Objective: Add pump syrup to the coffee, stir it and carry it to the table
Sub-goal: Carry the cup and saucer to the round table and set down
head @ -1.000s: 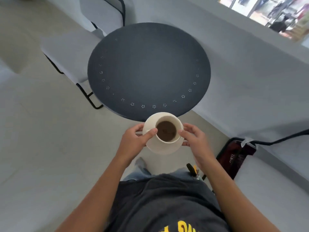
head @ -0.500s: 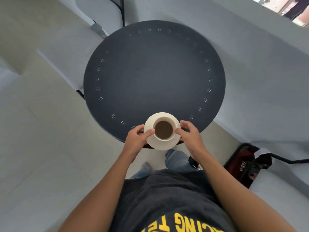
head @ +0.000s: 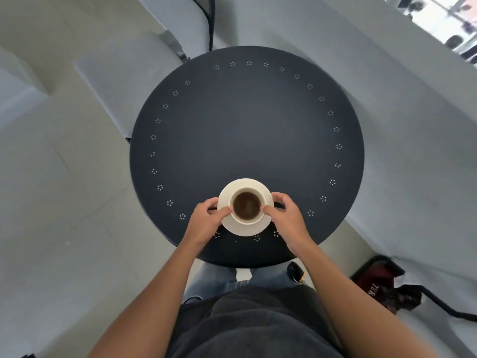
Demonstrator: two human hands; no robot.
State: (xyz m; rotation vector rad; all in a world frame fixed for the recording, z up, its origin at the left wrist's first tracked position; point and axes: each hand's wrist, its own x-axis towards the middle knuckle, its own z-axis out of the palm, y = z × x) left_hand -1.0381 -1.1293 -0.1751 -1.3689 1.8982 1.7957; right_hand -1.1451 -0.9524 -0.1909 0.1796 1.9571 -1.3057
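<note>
The person is wearing a dark grey T-shirt (head: 258, 321) and faded blue jeans (head: 219, 280); both forearms are showing bare, and a dark key fob (head: 295, 272) is hanging at the right hip.

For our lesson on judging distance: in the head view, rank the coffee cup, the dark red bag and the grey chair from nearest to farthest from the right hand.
1. Coffee cup: touching the right hand, on its saucer.
2. Dark red bag: on the floor, lower right.
3. Grey chair: beyond the table, upper left.
</note>
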